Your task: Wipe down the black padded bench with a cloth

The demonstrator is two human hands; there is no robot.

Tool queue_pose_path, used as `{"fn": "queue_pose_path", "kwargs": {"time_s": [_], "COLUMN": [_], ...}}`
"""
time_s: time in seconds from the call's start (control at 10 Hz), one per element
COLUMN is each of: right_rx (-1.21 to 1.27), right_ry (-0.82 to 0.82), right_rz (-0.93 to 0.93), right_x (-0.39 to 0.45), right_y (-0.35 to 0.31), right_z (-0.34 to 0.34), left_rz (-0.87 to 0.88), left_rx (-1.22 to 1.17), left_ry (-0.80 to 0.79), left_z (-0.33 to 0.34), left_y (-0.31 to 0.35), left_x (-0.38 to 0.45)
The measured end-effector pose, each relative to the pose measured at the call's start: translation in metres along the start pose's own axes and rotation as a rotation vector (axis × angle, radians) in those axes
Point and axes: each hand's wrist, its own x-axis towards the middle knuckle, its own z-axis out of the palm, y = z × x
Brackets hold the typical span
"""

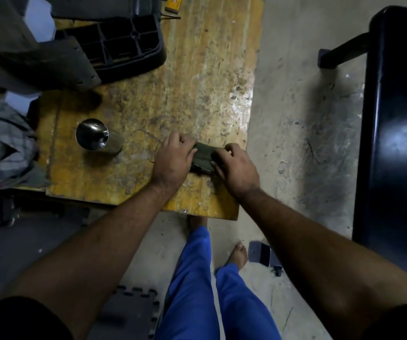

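Head view, looking down. Left hand (173, 158) and right hand (234, 168) both rest on a folded dark green cloth (203, 158); cloth lies on the worn yellow wooden desk (197, 82), near its front right corner. Left grip: fingers curled over the cloth's left end, clamped on it; right grip: fingers curled and pinching the cloth's right end; only the middle strip of cloth shows between the two hands.

Black padded bench (398, 133) stands on the concrete floor (295, 119) to the right of the desk, well apart from the cloth; glossy top, a black leg reaching toward the desk.

On the desk: steel tumbler (94, 136) left of the left hand, apart from it; black ribbed plastic part (126, 42) at the far left; grey fabric draped beside it.

Below: blue trousers (197, 278), bare feet on the floor; a small dark phone-like object (261, 253) beside the right foot.
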Motion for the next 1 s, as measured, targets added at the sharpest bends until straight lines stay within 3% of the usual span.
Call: {"fn": "queue_pose_path", "kwargs": {"time_s": [0.3, 0.6, 0.8, 0.9, 1.0], "right_rx": [-0.035, 0.071, -0.072, 0.008, 0.239], "right_ry": [0.124, 0.126, 0.128, 0.131, 0.237], "right_rz": [0.038, 0.094, 0.029, 0.064, 0.125], "right_x": [-0.004, -0.009, -0.011, -0.015, -0.028], "right_y": [0.005, -0.011, -0.001, -0.01, -0.022], "right_z": [0.026, 0.017, 0.022, 0.007, -0.017], "left_rz": [0.119, 0.147, 0.133, 0.079, 0.023], "left_rx": [0.198, 0.325, 0.31, 0.319, 0.187], "left_ry": [-0.031, -0.013, -0.026, -0.011, 0.124], "left_z": [0.021, 0.014, 0.03, 0.016, -0.007], "left_y": [-0.03, -0.014, -0.01, 0.007, 0.039], "left_x": [-0.012, -0.023, -0.037, -0.041, -0.057]}}
